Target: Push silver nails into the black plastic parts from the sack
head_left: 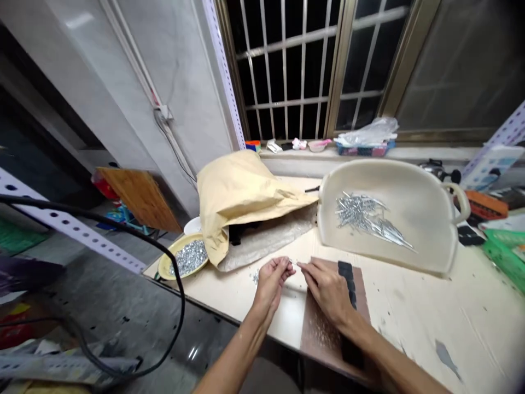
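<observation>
My left hand [275, 278] is closed in a pinch over the front of the table. Opposite it, my right hand [328, 287] pinches too, above a brown board [320, 334]. A thin shiny metal pin [293, 262] spans the small gap between the fingertips; any other small part there is too small to make out. On the board lies a row of black square pads [346, 276], partly hidden by my right arm. A few small metal pieces [256, 277] lie on the table left of my left hand.
Behind my hands, a paper sack [241, 186] gapes towards me. A whitish scoop-shaped tray [426, 219] holds a pile of metal pins [365, 213]. At the left table edge sits a yellow bowl [166, 268] of small metal parts. A black cable [180, 306] loops at left; a green basket [502, 246] stands right.
</observation>
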`<state>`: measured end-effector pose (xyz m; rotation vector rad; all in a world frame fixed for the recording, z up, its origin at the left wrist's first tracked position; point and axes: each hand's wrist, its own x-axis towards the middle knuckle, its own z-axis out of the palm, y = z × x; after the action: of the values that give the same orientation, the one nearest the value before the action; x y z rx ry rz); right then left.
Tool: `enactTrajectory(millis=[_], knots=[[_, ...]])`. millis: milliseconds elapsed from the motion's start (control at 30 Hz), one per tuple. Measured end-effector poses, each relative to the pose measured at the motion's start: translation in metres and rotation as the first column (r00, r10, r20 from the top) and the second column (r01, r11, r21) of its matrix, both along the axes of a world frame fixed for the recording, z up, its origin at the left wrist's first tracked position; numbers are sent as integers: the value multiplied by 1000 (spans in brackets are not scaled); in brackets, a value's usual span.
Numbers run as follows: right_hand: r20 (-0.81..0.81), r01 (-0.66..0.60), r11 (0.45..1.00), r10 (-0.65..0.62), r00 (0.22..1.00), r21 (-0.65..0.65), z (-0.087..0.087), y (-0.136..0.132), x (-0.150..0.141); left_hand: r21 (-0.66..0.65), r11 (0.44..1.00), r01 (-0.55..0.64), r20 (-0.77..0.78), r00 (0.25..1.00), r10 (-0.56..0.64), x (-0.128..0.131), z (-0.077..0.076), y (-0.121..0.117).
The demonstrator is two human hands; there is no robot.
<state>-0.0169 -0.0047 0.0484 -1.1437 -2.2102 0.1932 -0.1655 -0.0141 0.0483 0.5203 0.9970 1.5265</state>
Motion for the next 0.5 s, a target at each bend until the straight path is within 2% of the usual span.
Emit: enactTrajectory(millis=[233,400,500], knots=[[40,54,998,-54,998,-11,-5,0,7,-9,999,46,-42,998,-47,7,-3,5],[61,110,992,-106,992,-62,-1,-5,15,-5,996,89,-254,963,-87,9,-5,8],[138,154,986,-145,980,-58,2,-13,28,-103,982,156,-293,939,-180,21,-8,13]])
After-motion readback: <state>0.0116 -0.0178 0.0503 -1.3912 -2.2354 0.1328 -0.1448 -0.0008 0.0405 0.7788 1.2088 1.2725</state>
